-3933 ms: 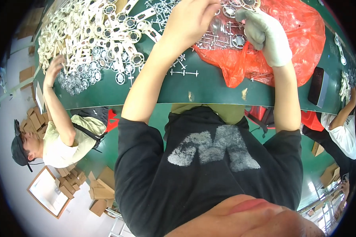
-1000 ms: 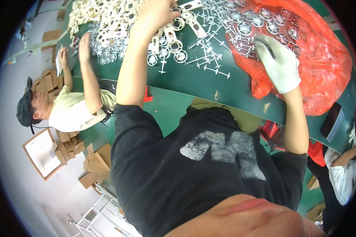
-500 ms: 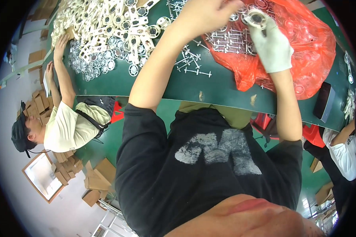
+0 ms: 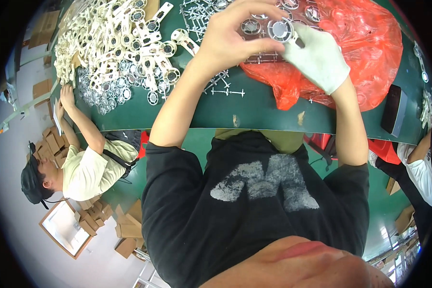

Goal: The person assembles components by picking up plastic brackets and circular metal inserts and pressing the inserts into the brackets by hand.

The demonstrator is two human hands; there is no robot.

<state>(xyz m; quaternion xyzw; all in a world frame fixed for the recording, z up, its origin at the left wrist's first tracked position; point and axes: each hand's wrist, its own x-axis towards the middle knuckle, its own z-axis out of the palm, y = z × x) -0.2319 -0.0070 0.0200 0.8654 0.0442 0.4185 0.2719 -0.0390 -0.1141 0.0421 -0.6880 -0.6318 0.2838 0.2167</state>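
Over the red plastic bag (image 4: 365, 53), my two hands meet. My bare left hand (image 4: 228, 41) pinches a clear round plastic ring (image 4: 280, 30) between thumb and fingers. My right hand (image 4: 320, 58), in a white glove, is closed on a cream plastic part (image 4: 295, 37), mostly hidden behind the ring and the gloved fingers. The ring lies against or just over this part; I cannot tell whether they are joined. Around the fingers, more clear rings (image 4: 251, 27) and grey sprue pieces (image 4: 261, 58) rest on the bag.
Cream round-headed parts (image 4: 115, 29) are heaped at the left, with loose clear rings (image 4: 103, 93) before them. Small grey cross-shaped pieces (image 4: 228, 91) lie left of the bag. A dark box (image 4: 393, 111) stands at the right. A co-worker's hand (image 4: 67, 96) touches the left table end.
My left hand has come down and now holds a clear ring at the part in my right hand. The cream part's dark centre is now covered. The view has shifted slightly.
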